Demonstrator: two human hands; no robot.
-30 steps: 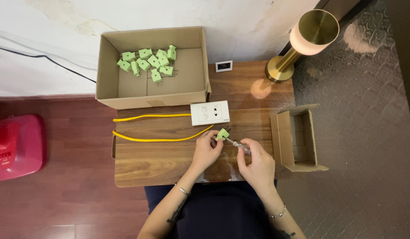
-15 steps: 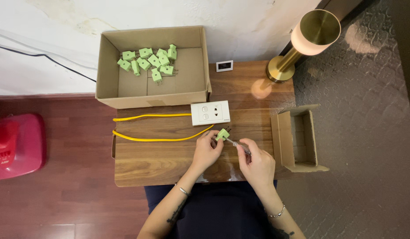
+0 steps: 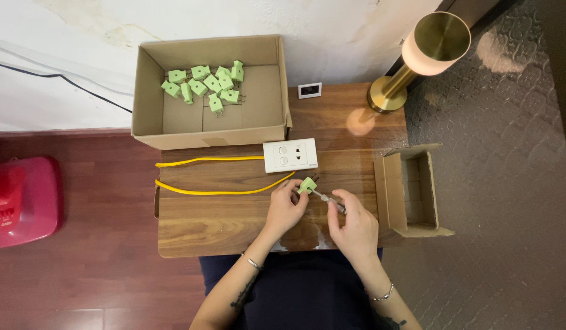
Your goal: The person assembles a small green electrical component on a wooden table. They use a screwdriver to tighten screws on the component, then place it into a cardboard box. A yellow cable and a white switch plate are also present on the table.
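My left hand pinches a small light-green plug just above the wooden table. A yellow cable runs from the plug leftward across the table and loops back. My right hand holds a thin screwdriver whose tip meets the plug. A white wall socket plate lies flat just behind the plug, a short gap from it.
An open cardboard box at the table's back left holds several green plugs. A small empty cardboard box stands at the right edge. A brass lamp and a small white device sit at the back. A red object lies on the floor at left.
Both hands stay at the plug with only slight finger shifts. Nothing else has moved.
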